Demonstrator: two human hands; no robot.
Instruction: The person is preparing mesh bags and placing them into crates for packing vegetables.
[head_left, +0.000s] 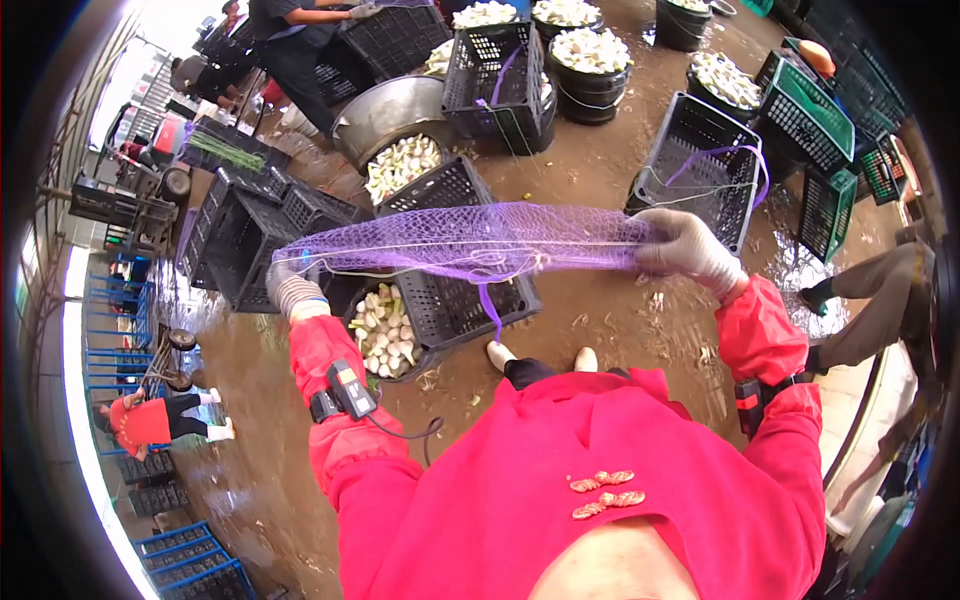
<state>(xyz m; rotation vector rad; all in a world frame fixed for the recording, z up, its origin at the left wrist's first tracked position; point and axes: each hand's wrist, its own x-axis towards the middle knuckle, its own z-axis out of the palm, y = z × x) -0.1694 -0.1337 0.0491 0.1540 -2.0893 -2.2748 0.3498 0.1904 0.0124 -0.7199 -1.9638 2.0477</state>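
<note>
A purple mesh net bag (465, 232) is stretched sideways between my two gloved hands. My left hand (289, 281) grips its left end, and my right hand (682, 247), slightly blurred, has hold of the right end. White drawstrings run along the mesh, and a purple strap (489, 309) dangles from its middle. Beneath the bag lies a black plastic crate (457, 307), partly hidden by the mesh. Just left of that crate a black bucket holds garlic bulbs (384, 334).
Stacked black crates (247, 232) stand at left. Beyond are a large metal basin (394, 109), more garlic bulbs (405, 161) and buckets of garlic (591, 52). At right are a black crate (705, 157) with a purple strap and green crates (814, 112). A person's legs (874, 300) are close on my right.
</note>
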